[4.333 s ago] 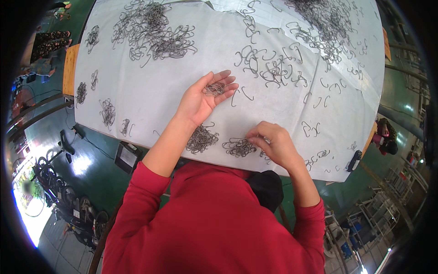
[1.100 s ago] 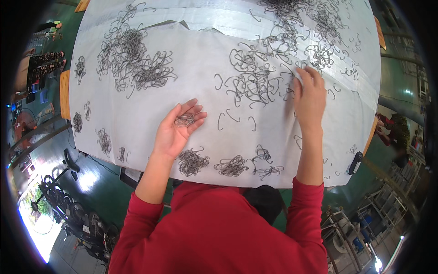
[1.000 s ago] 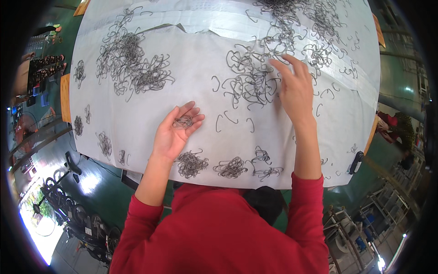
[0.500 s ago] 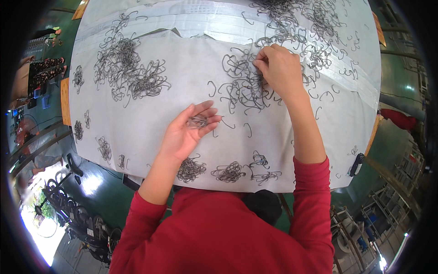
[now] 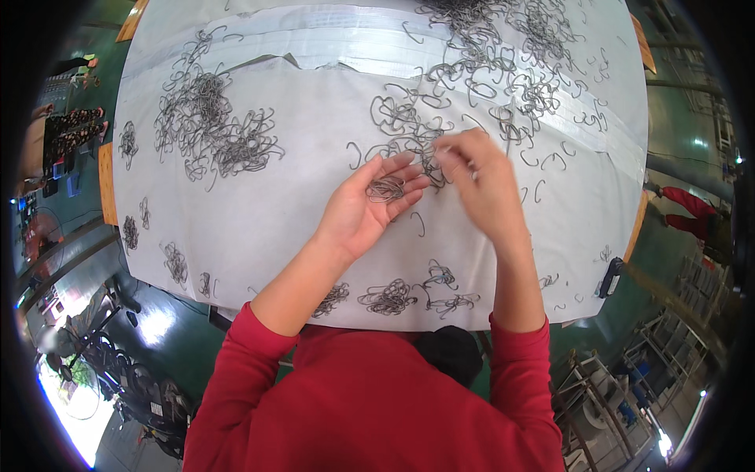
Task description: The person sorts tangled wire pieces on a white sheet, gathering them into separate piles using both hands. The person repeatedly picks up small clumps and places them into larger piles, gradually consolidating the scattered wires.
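My left hand (image 5: 354, 212) lies palm up above the middle of the table, its fingers slightly curled under a small bunch of grey wire hooks (image 5: 385, 189). Just to its right is my right hand (image 5: 486, 185), thumb and forefinger drawn together and a little blurred; whether a hook is between them cannot be made out. Beyond both hands spreads a loose pile of curved wire hooks (image 5: 397, 114), partly hidden by my fingers. A single hook (image 5: 419, 225) rests on the sheet below my left fingertips.
More hooks lie in a left pile (image 5: 206, 102) and a dense far-right heap (image 5: 472, 20). Small bunches (image 5: 388, 298) line the near edge of the white-covered table (image 5: 314, 118). A black object (image 5: 611, 278) sits at the right edge. People stand beyond both sides.
My right hand has drawn back from the pile toward my left hand. My left hand has moved right and slightly away from me, still carrying its hooks.
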Available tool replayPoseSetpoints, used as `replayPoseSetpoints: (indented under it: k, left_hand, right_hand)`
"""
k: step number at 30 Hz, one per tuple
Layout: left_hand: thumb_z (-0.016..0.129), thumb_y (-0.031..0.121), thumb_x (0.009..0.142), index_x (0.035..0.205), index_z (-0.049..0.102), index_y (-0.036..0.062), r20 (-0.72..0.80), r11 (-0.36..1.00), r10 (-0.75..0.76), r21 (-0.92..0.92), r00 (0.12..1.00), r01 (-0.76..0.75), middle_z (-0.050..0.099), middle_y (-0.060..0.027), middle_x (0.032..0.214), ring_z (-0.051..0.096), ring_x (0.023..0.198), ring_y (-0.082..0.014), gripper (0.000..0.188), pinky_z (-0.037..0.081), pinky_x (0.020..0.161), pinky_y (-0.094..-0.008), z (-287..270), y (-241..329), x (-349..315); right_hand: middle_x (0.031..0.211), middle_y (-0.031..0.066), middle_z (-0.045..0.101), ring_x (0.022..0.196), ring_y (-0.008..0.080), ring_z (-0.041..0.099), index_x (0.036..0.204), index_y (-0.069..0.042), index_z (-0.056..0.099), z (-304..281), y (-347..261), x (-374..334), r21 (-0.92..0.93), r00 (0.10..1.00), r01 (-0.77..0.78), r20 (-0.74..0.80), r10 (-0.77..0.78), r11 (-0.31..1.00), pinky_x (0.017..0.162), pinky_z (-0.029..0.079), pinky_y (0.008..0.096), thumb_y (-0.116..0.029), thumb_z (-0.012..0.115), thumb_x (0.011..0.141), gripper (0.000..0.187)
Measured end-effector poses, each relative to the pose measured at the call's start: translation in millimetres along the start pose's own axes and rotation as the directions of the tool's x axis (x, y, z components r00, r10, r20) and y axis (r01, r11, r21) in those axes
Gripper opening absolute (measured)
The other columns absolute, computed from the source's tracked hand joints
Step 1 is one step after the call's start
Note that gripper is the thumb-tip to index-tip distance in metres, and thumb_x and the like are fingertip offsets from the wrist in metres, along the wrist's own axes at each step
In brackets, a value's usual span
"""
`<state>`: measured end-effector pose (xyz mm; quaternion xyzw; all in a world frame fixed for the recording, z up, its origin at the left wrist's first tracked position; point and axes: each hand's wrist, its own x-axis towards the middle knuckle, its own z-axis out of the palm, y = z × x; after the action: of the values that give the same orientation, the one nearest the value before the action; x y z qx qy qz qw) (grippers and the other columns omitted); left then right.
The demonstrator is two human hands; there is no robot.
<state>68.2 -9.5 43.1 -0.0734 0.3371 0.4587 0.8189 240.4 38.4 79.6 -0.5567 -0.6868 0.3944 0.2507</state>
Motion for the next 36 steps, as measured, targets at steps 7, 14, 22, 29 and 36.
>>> replayPoseSetpoints:
  k: [7, 14, 22, 29, 36]
  left_hand:
    - [0.041, 0.022, 0.096, 0.113, 0.052, -0.0046, -0.071, 0.998, 0.039, 0.045, 0.997, -0.036, 0.060, -0.0139, 0.103, 0.059, 0.101, -0.0273, 0.034, 0.053, 0.085, -0.0328, -5.1, 7.9, -15.0]
    - [0.042, 0.022, 0.096, 0.113, 0.053, -0.0031, -0.068, 0.999, 0.039, 0.021, 0.997, -0.038, 0.061, -0.0135, 0.102, 0.060, 0.098, -0.0277, 0.033, 0.054, 0.081, -0.0334, -14.0, 16.5, -26.6]
    - [0.042, 0.021, 0.096, 0.113, 0.053, -0.0039, -0.102, 0.992, 0.130, 0.006, 0.986, -0.130, 0.061, -0.0139, 0.104, 0.059, 0.101, -0.0278, 0.033, 0.053, 0.084, -0.0339, -42.2, 32.3, -26.7]
    - [0.042, 0.020, 0.096, 0.114, 0.053, -0.0043, -0.138, 0.986, 0.164, 0.019, 0.977, -0.163, 0.060, -0.0141, 0.105, 0.058, 0.102, -0.0272, 0.032, 0.053, 0.085, -0.0338, -44.1, 37.3, -27.1]
    - [0.039, 0.022, 0.097, 0.117, 0.050, -0.0075, -0.065, 0.976, 0.215, 0.056, 0.974, -0.212, 0.058, -0.0170, 0.107, 0.057, 0.104, -0.0299, 0.037, 0.050, 0.089, -0.0355, -47.3, 34.6, -19.8]
  right_hand:
    - [0.087, 0.0084, 0.057, 0.073, 0.0252, 0.059, 0.096, -0.009, 0.065, -23.6, 55.6, 23.4, -0.387, 0.959, -0.126, -0.282, 0.013, 0.913, 0.064, 0.046, 0.0361, -0.015, 0.058, 0.085, 0.014]
    - [0.080, 0.0071, 0.060, 0.073, 0.0249, 0.059, 0.083, -0.007, 0.065, -49.8, 74.2, 71.9, -0.439, 0.973, -0.082, -0.231, -0.025, 0.895, 0.065, 0.045, 0.0356, -0.017, 0.063, 0.079, 0.011]
    - [0.079, 0.0068, 0.062, 0.074, 0.0234, 0.060, 0.080, -0.008, 0.067, -58.3, 60.8, 67.3, -0.424, 0.994, -0.076, -0.106, 0.034, 0.903, 0.065, 0.046, 0.0360, -0.017, 0.064, 0.076, 0.010]
    - [0.081, 0.0063, 0.062, 0.070, 0.0192, 0.057, 0.082, -0.004, 0.066, -65.6, 56.5, 85.9, -0.384, 0.996, -0.091, -0.013, 0.093, 0.919, 0.066, 0.046, 0.0319, -0.011, 0.062, 0.077, 0.010]
    - [0.084, 0.0084, 0.060, 0.074, 0.0259, 0.060, 0.079, -0.007, 0.065, -48.3, 52.4, 54.7, -0.477, 0.996, -0.069, 0.010, 0.083, 0.876, 0.066, 0.047, 0.0369, -0.014, 0.064, 0.077, 0.007]
